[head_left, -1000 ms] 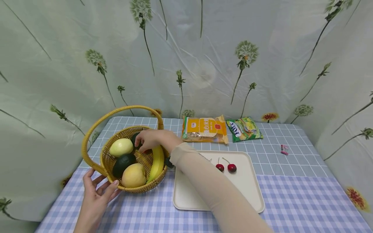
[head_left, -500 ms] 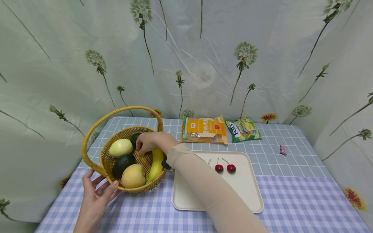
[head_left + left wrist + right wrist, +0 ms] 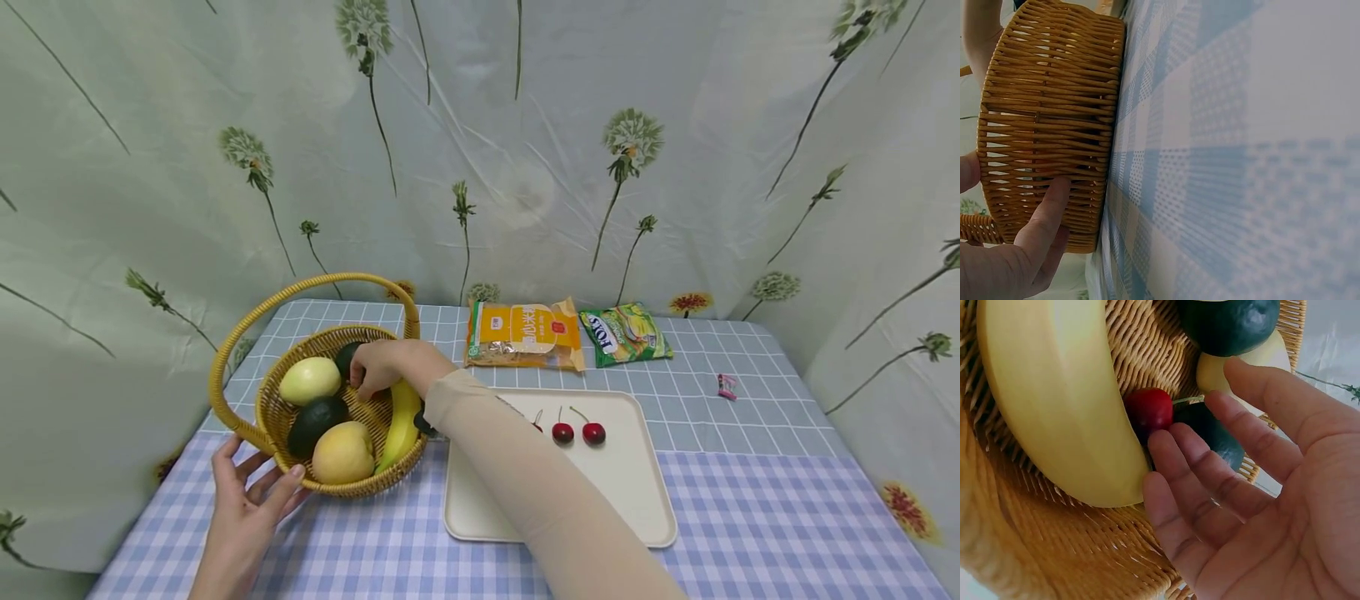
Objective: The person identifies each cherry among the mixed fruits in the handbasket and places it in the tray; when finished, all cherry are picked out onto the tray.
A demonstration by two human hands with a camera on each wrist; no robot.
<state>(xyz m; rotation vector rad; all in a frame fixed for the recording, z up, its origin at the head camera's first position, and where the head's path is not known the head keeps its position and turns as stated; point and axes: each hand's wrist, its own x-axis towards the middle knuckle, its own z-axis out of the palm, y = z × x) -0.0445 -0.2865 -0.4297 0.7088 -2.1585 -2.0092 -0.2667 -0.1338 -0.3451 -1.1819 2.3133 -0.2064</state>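
Note:
A wicker basket (image 3: pixel 273 400) with a tall hoop handle stands at left. My left hand (image 3: pixel 251 500) holds its near-left side, thumb at the rim and a finger along the outer wall. Inside it, my right hand (image 3: pixel 1254 481) hovers with loosely bent fingers. Its fingertips are right at a red cherry (image 3: pixel 1149 407) and its stem, which lie beside a banana (image 3: pixel 1054 400); the head view hides this cherry behind the hand. Also in the basket are two dark green avocado-like fruits (image 3: pixel 318 425), a pale yellow-green oval fruit (image 3: pixel 309 381) and a round yellow fruit (image 3: pixel 343 452).
A cream tray (image 3: pixel 630 500) right of the basket bears cherries (image 3: pixel 593 433), one partly covered by the right sleeve (image 3: pixel 540 475). Behind it lie an orange snack packet (image 3: pixel 525 333) and a green Fox's bag (image 3: pixel 626 333). A small pink wrapped sweet (image 3: pixel 727 386) lies far right.
The right hand has shifted slightly within the basket, and the red fruit seen below it a second ago is now hidden in the head view. The left hand stays at the rim.

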